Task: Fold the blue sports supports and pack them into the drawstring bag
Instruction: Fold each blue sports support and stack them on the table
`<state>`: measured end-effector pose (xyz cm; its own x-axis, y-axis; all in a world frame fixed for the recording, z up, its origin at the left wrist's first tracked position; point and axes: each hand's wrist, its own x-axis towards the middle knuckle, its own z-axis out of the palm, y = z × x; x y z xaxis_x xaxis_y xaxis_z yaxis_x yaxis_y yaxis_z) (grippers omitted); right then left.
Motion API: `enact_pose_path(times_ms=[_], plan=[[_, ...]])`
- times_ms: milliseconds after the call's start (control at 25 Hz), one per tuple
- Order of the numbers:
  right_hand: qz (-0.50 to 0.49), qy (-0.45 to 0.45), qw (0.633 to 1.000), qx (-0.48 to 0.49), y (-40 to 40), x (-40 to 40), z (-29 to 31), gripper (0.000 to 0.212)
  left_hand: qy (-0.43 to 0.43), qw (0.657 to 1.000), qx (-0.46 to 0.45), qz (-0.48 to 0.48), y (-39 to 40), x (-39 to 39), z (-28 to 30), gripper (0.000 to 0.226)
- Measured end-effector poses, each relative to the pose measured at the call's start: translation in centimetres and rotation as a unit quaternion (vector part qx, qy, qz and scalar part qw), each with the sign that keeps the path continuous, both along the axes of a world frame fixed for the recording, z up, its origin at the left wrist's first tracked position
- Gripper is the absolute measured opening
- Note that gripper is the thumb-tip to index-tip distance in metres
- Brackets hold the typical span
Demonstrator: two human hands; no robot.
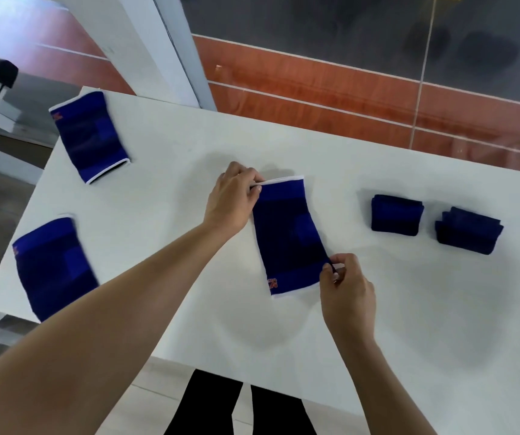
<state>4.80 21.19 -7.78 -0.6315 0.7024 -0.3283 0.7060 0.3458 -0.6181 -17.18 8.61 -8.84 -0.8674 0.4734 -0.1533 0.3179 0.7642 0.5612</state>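
Head view: 5 blue supports on white table [362, 324], 3 flat, 2 folded [397, 216] [469, 230]. Centre support [288, 237] long axis near-far; left hand [233, 199] pinches far corner, right hand [345, 287] pinches near corner.

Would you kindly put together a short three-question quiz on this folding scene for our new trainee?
1. How many blue supports lie on the table in all, and how many are already folded?
2. True or false: the left hand pinches the far white-edged corner of the middle support.
3. Where does the right hand grip that support? A) far edge B) near right corner C) centre patch

Key:
1. Five; two folded supports, at the right.
2. True.
3. B. No drawstring bag is in view.
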Motion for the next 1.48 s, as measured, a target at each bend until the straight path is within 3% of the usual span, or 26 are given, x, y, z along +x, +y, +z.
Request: enact_pose_path(times_ms=[400,520,640,760,880,1000,1120,1160,1240,1360,1440,1480], plan=[[0.030,-0.016,0.999,0.004,0.1,0.0,-0.3,0.021,-0.001,0.999,-0.017,0.034,0.8,0.3,-1.6,0.013],[0.020,-0.022,1.000,0.005,0.1,-0.1,-0.4,0.028,0.033,0.999,-0.020,0.033,0.7,1.5,-0.8,0.024],[0.011,-0.081,0.997,0.003,-0.1,-0.7,-0.2,0.023,0.124,0.991,-0.025,-0.049,-1.1,5.9,0.0,0.029],[0.015,-0.137,0.990,0.013,-0.9,-1.3,0.1,0.025,0.092,0.982,-0.055,-0.158,-4.5,12.3,-0.5,0.044],[-0.033,-0.083,0.989,-0.119,-1.2,-1.8,0.9,0.018,0.042,0.978,-0.098,-0.180,-7.4,14.4,-0.9,0.065],[-0.154,-0.028,0.936,-0.316,-0.6,-2.2,2.0,0.020,0.030,0.973,-0.107,-0.203,-8.7,13.8,-0.4,0.087],[-0.217,0.031,0.861,-0.459,-0.9,-1.8,2.7,0.016,0.024,0.982,-0.053,-0.177,-9.4,13.7,-0.3,0.066],[-0.217,0.048,0.854,-0.471,-1.1,-1.6,2.7,0.016,0.013,0.988,-0.023,-0.150,-9.4,13.7,-0.2,0.056],[-0.212,0.082,0.877,-0.423,-1.4,-0.7,2.1,0.015,-0.021,0.995,0.032,-0.090,-9.3,13.7,0.1,0.040],[-0.160,0.112,0.947,-0.255,-1.5,0.7,0.4,0.027,-0.060,0.995,0.066,-0.038,-9.4,13.5,0.6,0.033],[0.022,0.097,0.989,-0.111,-1.8,1.6,-0.6,0.039,-0.079,0.994,0.070,-0.036,-9.8,13.5,0.5,0.034],[0.132,0.093,0.986,-0.036,-2.0,1.8,-1.2,0.046,-0.086,0.993,0.069,-0.038,-10.1,13.6,0.6,0.035]])
